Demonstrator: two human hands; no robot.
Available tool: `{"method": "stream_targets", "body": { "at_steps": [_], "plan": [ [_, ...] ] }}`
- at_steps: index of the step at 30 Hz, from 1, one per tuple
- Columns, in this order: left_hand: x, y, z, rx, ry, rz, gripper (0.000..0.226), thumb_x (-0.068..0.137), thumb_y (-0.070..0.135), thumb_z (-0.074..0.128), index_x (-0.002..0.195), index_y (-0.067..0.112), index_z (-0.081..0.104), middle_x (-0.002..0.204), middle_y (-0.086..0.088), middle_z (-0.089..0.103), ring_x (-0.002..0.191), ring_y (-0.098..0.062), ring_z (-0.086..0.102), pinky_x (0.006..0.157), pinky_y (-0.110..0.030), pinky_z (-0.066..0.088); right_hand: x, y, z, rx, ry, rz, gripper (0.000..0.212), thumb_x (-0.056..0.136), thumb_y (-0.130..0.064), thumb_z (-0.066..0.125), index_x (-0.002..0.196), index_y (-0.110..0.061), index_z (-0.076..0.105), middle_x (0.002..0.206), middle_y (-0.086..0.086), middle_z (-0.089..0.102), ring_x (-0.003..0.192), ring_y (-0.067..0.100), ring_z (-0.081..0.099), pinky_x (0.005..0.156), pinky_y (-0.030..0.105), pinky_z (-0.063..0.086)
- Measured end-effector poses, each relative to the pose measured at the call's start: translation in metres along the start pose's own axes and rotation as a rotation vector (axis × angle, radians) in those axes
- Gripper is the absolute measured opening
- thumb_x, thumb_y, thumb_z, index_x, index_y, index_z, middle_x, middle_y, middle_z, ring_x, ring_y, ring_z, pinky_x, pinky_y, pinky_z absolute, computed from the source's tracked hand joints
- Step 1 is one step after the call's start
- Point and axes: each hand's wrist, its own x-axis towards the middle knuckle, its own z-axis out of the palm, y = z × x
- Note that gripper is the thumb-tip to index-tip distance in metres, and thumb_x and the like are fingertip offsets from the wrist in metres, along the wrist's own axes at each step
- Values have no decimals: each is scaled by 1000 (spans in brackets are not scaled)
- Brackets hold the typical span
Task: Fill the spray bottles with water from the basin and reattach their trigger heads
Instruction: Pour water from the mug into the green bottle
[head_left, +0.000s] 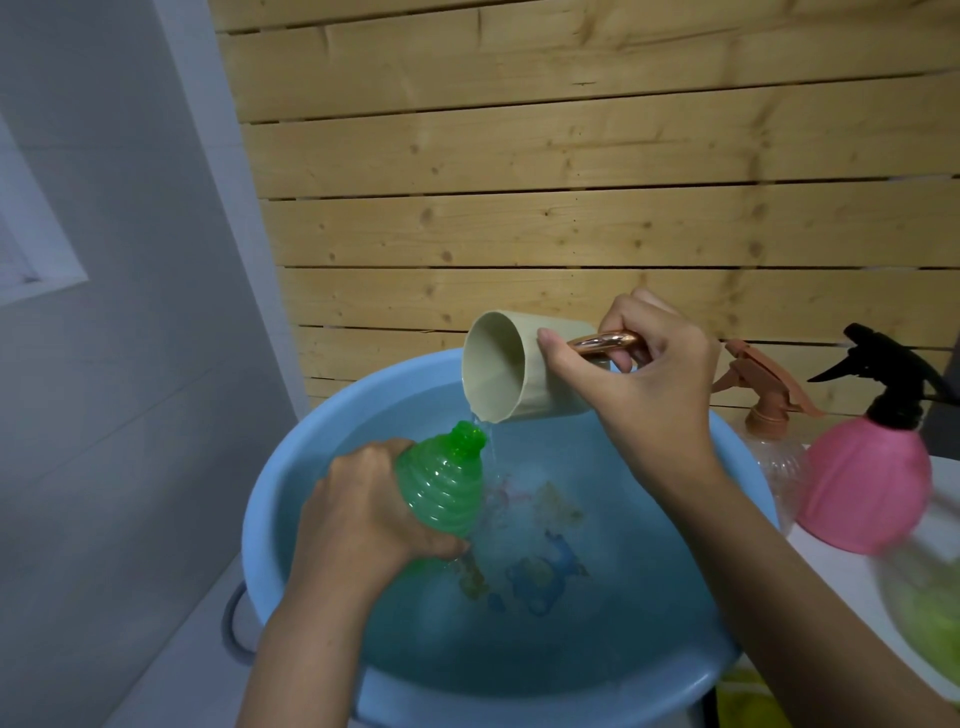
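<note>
My left hand (363, 512) grips a green ribbed spray bottle (447, 483) with no trigger head, held tilted over the blue basin (270, 499) of water. My right hand (639, 384) holds a beige cup (506, 371) by its copper-coloured handle and tips it. A thin stream of water falls from the cup's rim at the bottle's open neck and partly runs past it into the basin. To the right stand a pink bottle (865, 488) with a black trigger head and a clear bottle (774, 457) with a brown trigger head.
A wooden slat wall (571, 182) rises right behind the basin. A grey wall (104, 364) is on the left. The pink and clear bottles stand on a white surface (831, 566) at the right. A blurred green-and-white object (930, 618) lies at the right edge.
</note>
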Motion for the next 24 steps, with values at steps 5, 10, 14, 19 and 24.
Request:
{"method": "stream_targets", "body": {
  "at_steps": [5, 10, 14, 19, 24],
  "plan": [
    [0, 0, 0, -7, -5, 4, 68, 34, 45, 89, 96, 28, 66, 84, 9, 68, 86, -19, 64, 69, -29, 52, 0, 0, 0, -3, 1, -16, 46, 70, -16, 80, 54, -17, 37, 55, -11, 30, 55, 4, 30, 52, 12, 21],
    [1, -1, 1, 6, -8, 0, 68, 34, 48, 87, 95, 28, 66, 84, 10, 67, 87, -19, 64, 69, -29, 52, 0, 1, 0, -5, -2, -18, 46, 70, -15, 79, 53, -17, 36, 55, -10, 30, 55, 4, 30, 51, 12, 22],
    [1, -2, 2, 4, 2, -2, 67, 33, 49, 87, 93, 28, 65, 82, 10, 68, 85, -19, 65, 67, -28, 51, 0, 0, 1, -20, 1, -30, 47, 70, -15, 78, 54, -20, 34, 55, -10, 29, 55, 4, 30, 52, 13, 22],
    [1, -2, 2, -4, -2, 1, 68, 33, 47, 87, 94, 27, 66, 83, 9, 68, 87, -20, 65, 70, -32, 54, 0, 0, 0, -15, 7, -20, 44, 69, -15, 78, 53, -16, 37, 55, -10, 30, 55, 6, 31, 52, 16, 22],
    [0, 0, 1, -7, -11, -6, 67, 34, 45, 88, 95, 28, 66, 85, 9, 68, 88, -21, 65, 71, -31, 53, 0, -1, 1, -29, 3, -15, 44, 70, -16, 78, 53, -14, 37, 55, -9, 30, 56, 8, 32, 52, 19, 24]
  ]
}}
